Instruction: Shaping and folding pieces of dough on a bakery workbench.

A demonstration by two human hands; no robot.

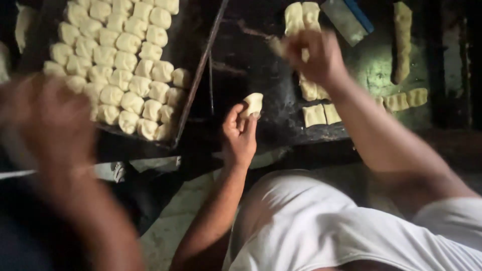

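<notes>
My left hand (238,138) is raised near the work surface's front edge and pinches a small pale dough piece (253,104) between thumb and fingertips. My right hand (316,56) is blurred with motion. It reaches further back over a column of cut dough pieces (301,15) on the dark work surface (251,55). Its fingers are curled, and I cannot tell whether they hold anything. More cut pieces (321,114) lie just below my right forearm.
A dark baking tray (198,75) at the left is packed with several shaped dough pieces (125,65). Another person's blurred hand (45,118) hovers at its near left corner. A blue-handled scraper (346,17), a long dough strip (401,40) and cut pieces (406,99) lie at the right.
</notes>
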